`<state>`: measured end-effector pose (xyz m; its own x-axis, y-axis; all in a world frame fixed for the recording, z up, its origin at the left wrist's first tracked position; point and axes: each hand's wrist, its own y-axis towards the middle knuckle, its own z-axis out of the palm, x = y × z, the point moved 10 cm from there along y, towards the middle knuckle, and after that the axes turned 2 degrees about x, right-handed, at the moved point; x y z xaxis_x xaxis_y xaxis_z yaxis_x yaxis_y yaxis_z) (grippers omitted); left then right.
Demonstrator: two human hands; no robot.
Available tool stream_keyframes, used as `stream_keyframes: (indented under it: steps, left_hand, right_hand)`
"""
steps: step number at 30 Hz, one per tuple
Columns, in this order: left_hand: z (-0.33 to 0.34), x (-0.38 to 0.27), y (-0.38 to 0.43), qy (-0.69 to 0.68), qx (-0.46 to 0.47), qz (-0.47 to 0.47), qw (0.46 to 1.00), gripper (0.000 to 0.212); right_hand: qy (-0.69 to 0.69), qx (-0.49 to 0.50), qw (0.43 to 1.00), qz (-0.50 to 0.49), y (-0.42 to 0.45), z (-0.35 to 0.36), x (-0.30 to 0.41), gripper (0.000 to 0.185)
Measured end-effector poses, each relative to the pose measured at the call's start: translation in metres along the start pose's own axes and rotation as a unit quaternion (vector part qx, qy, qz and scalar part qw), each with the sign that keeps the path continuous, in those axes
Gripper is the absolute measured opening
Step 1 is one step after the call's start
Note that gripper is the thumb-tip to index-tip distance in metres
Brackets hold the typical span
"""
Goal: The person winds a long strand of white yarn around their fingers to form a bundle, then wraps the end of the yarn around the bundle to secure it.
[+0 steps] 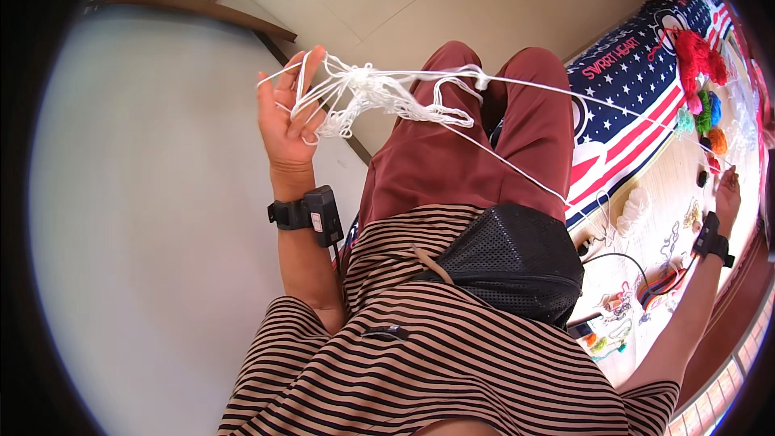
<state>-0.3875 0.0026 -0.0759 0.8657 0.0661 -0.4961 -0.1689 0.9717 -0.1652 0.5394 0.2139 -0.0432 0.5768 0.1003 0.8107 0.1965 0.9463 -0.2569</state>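
Raised at the left of the head view, my left hand [293, 106] has loops of white yarn [369, 86] around its spread fingers. The tangled bunch of yarn hangs beside it, over my knees. A single strand runs taut from a knot in the bunch to my right hand [728, 191], which is stretched far out to the right with the strand at its fingertips. Another strand slopes down from the bunch toward a white yarn ball [634, 212] on the wooden surface; where it ends is hard to tell.
A black mesh bag [514, 260] lies on my lap. At the right, a star-patterned cloth [629, 85] borders a light wooden surface with red yarn [696, 60], several small coloured yarn balls [717, 140], a dark cable [629, 257] and small cords. A white surface [151, 194] fills the left.
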Motion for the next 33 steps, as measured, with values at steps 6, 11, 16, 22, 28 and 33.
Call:
stream_keyframes:
  steps: [6,11,16,22,28,33]
  left_hand:
    - [0.003,-0.002,-0.005,0.015,-0.007,-0.006,1.000,0.055]
    - [0.003,-0.009,-0.005,0.013,-0.025,0.006,1.000,0.054]
    - [-0.009,-0.015,-0.008,0.025,-0.050,0.009,0.998,0.052]
    - [0.002,0.008,-0.006,0.052,-0.035,-0.052,0.997,0.054]
    - [0.007,0.021,-0.016,0.135,-0.035,-0.087,0.986,0.053]
    - [0.010,0.035,-0.008,0.188,-0.030,-0.115,0.975,0.049]
  right_hand:
    - [-0.076,0.006,0.996,-0.043,0.017,-0.014,0.055,0.023]
    - [-0.059,-0.019,0.997,-0.050,0.006,-0.027,0.068,0.023]
    - [-0.089,-0.037,0.992,-0.080,-0.003,-0.045,0.083,0.029]
    - [-0.151,-0.063,0.982,-0.094,-0.011,-0.035,0.068,0.026]
    - [-0.482,-0.061,0.872,0.064,-0.060,0.124,-0.141,0.033]
    - [-0.645,0.140,0.750,-0.050,-0.099,0.259,-0.247,0.028]
